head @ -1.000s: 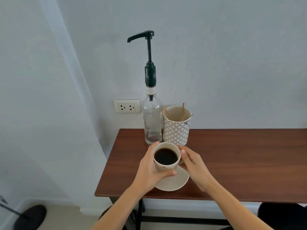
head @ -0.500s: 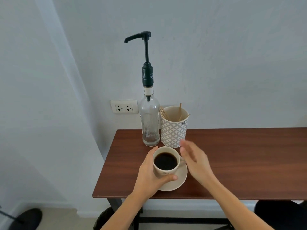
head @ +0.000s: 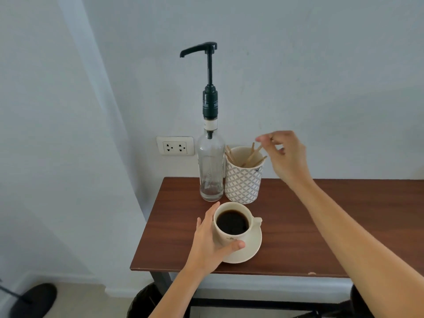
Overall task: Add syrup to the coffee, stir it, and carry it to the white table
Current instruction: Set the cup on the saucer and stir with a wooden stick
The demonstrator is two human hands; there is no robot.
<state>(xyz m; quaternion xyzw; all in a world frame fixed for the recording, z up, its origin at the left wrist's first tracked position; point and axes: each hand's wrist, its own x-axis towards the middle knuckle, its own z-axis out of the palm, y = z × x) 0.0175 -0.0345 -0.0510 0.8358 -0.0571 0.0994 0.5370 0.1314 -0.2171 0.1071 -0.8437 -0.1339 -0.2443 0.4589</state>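
A cream cup of black coffee stands on its saucer near the left front of the brown table. My left hand is wrapped around the cup's left side, thumb on the front wall. Behind the cup is a clear syrup bottle with a tall black pump, its spout pointing left. To its right, a patterned holder contains several wooden stir sticks. My right hand hovers over the holder's right rim, thumb and forefinger apart just above the stick tips.
The table stands against a pale wall with a double socket left of the bottle. The table's left edge is close to the cup. A dark round object lies on the floor at lower left.
My right hand left the cup's handle side and rose back and right to the stir sticks. The cup settled onto the saucer, with my left hand still on it.
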